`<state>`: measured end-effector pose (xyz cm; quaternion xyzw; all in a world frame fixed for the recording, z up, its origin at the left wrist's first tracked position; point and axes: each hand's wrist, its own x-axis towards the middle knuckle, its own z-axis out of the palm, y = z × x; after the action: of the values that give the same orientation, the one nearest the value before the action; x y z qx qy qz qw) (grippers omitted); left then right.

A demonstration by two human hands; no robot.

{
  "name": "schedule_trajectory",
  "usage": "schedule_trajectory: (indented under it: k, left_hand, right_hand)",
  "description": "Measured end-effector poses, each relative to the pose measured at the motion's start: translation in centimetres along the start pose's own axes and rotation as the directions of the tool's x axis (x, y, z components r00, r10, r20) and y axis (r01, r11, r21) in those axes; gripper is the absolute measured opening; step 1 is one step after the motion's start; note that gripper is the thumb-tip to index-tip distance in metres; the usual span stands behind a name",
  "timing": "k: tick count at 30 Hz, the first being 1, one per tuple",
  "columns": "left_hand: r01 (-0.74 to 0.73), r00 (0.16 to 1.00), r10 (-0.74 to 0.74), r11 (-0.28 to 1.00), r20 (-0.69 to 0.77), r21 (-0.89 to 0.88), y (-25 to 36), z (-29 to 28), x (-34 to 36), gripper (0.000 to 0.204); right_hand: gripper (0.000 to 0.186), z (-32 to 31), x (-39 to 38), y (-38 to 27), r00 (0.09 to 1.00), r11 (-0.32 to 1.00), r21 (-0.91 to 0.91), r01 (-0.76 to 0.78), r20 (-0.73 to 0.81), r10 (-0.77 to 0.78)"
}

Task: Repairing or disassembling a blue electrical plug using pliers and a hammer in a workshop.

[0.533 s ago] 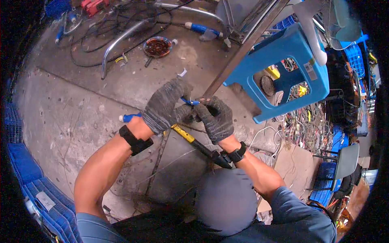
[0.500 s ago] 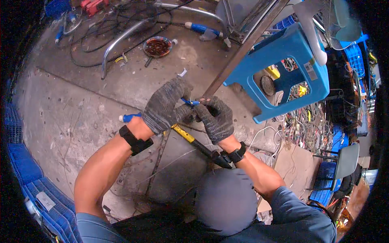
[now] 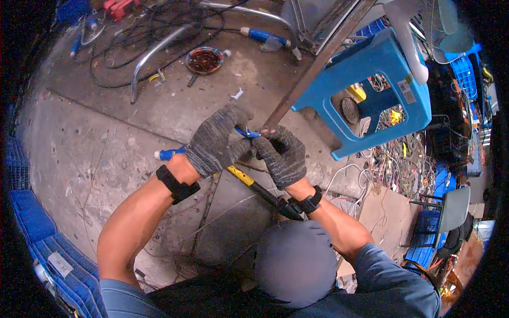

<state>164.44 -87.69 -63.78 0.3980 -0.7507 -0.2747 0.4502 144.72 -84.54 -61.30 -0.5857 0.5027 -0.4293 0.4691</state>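
My left hand [image 3: 218, 142], in a grey knitted glove, has its fingers closed on one end of a small blue piece [image 3: 247, 133], possibly a cable end. Its exact kind cannot be made out. My right hand [image 3: 283, 158], gloved alike with bare fingertips showing, pinches the other end. Below the hands lies a tool with a yellow and black handle [image 3: 243, 176], its far end hidden behind the gloves. Beside my left wrist a blue plug with a white end [image 3: 170, 153] rests on the floor. A small white piece [image 3: 237, 94] lies beyond my left hand.
A blue plastic stool [image 3: 366, 100] stands at the right, next to a slanting metal bar [image 3: 318, 63]. Tangled wires [image 3: 395, 169] cover the floor behind it. Farther off are a round dish [image 3: 205, 61], black cable [image 3: 159, 32] and a bent metal tube [image 3: 154, 58]. Blue crates [image 3: 63, 259] line the left.
Both hands keep their grip on the blue piece, almost unmoved. The view has shifted slightly, so more floor shows between my left glove and the small white piece.
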Motion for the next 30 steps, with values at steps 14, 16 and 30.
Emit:
schedule_trajectory:
  k: [14, 16, 30]
  left_hand:
    - [0.422, 0.906, -0.328, 0.683, 0.267, -0.596, 1.2, 0.5, -1.0, 0.04]
    - [0.474, 0.881, -0.326, 0.611, 0.344, -0.634, 0.9, 0.5, -1.0, 0.042]
    - [0.626, 0.775, -0.35, 0.321, 0.526, -0.71, -2.6, 1.5, -1.3, 0.046]
  right_hand:
    - [0.025, -0.1, 0.4, -0.7, 1.0, 0.984, -0.177, 0.008, 0.0, -0.008]
    - [0.025, -0.2, 0.4, -0.5, 1.0, 0.997, -0.073, -0.009, 0.014, 0.01]
    - [0.018, -0.3, 0.6, -0.5, 0.997, 0.992, -0.102, 0.077, 0.001, -0.077]
